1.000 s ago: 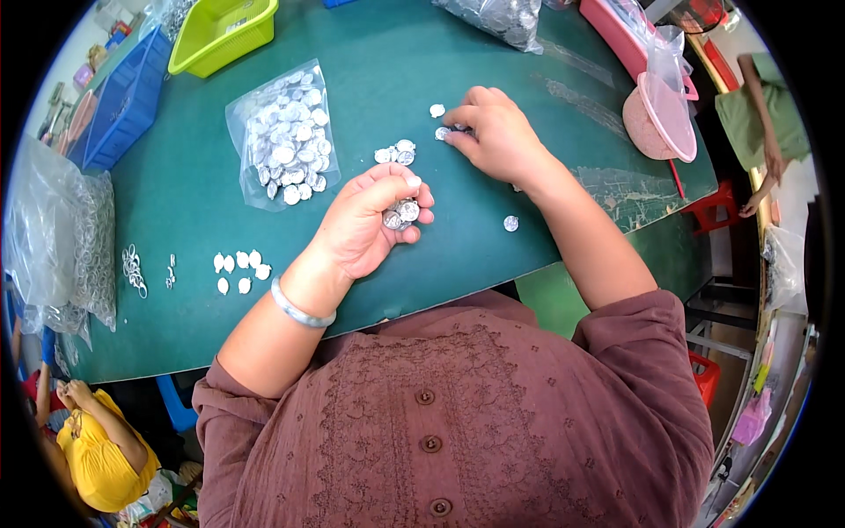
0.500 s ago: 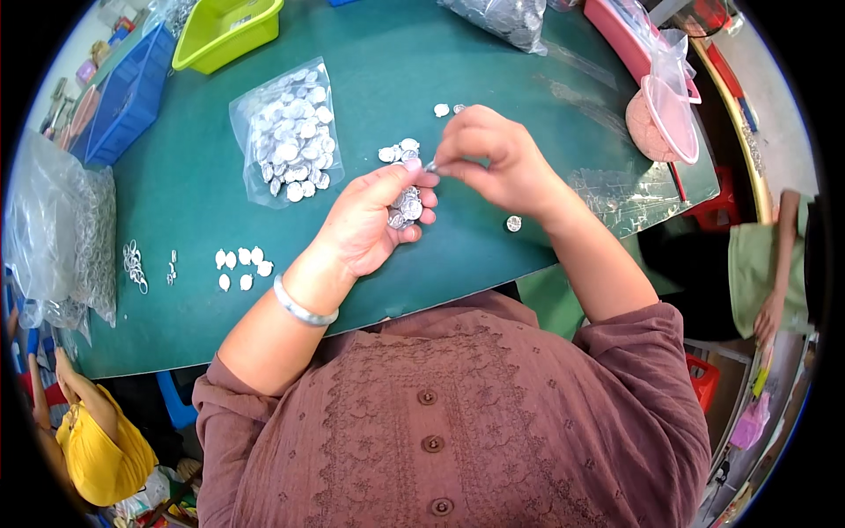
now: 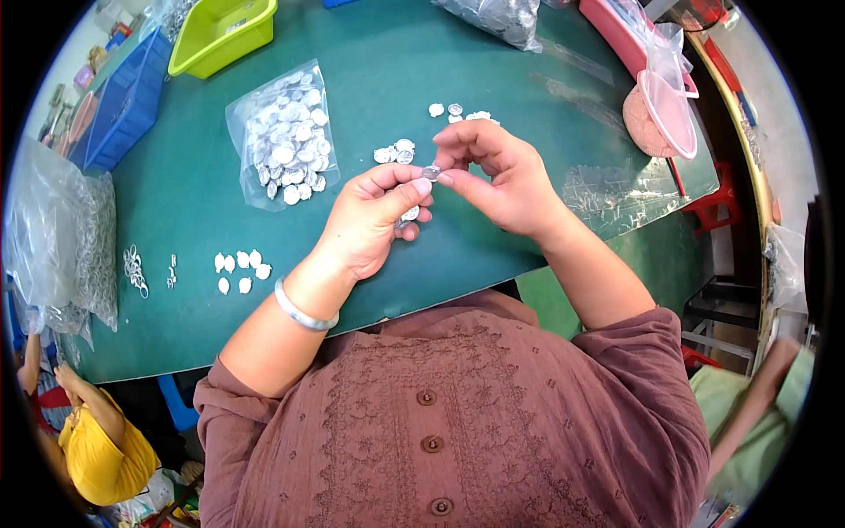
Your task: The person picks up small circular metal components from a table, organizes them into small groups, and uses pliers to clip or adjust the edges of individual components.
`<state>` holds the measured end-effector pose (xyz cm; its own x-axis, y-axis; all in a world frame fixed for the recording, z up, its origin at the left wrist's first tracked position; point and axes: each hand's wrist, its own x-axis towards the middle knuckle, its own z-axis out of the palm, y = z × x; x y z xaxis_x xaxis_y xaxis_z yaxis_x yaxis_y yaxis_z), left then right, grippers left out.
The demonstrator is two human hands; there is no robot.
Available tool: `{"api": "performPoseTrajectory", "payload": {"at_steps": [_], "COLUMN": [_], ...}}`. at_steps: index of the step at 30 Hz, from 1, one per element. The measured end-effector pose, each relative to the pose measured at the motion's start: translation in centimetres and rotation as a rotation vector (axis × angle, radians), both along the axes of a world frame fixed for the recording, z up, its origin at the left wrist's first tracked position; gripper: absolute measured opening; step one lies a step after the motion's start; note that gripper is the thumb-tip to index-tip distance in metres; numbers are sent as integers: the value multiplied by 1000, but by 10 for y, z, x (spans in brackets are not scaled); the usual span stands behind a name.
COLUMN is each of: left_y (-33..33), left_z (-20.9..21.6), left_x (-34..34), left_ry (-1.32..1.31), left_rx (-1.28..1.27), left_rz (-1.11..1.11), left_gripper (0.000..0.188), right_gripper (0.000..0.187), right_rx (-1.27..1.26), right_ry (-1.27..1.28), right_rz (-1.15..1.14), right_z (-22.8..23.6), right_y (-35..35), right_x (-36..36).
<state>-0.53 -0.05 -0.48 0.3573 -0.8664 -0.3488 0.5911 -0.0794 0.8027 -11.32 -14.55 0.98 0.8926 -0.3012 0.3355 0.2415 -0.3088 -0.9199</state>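
Observation:
Over the green table (image 3: 194,194), my left hand (image 3: 374,216) and my right hand (image 3: 497,176) meet fingertip to fingertip. Between them sits one small silver round piece (image 3: 430,172), pinched by both. My left palm also cups several more of these silver pieces (image 3: 409,214). A small heap of the same pieces (image 3: 394,153) lies just beyond my left hand, and a few white ones (image 3: 453,112) lie past my right hand. A clear plastic bag (image 3: 283,136) full of silver pieces rests to the left of the heap.
Small white pieces (image 3: 239,266) and metal rings (image 3: 134,267) lie at the left. A large clear bag of rings (image 3: 75,238) sits at the left edge. A blue bin (image 3: 123,92), a yellow-green tray (image 3: 220,35) and a pink bowl (image 3: 664,110) stand further off. Another person in yellow (image 3: 101,449) is at lower left.
My right hand came back from the pieces on the table to my left hand. Both hands now pinch one silver piece together.

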Motion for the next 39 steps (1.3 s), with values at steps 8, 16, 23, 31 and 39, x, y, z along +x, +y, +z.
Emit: {"api": "performPoseTrajectory", "payload": {"at_steps": [8,16,23,31,39], "left_y": [1,1,2,1,1], "left_z": [-1,6,-2,6,1], "left_x": [4,6,10,5,6], "left_ry": [249,162,218,268,199], "left_rx": [-57,-12,-53,-40,-52], "left_rz": [-48,-68,-57,-30,-7], "left_gripper": [22,20,19,21,12], "right_gripper": [16,17,8,12,13], "right_rx": [-361,-929,-592,-422,-548], "right_ry": [27,231,467,-120,-154], "right_rz": [-8,-203,-87,76,21], "right_z": [7,-17,4,4,5], "right_y": [-17,-67,-60,-19,-16], "right_x": [12,57,57,18,8]}}
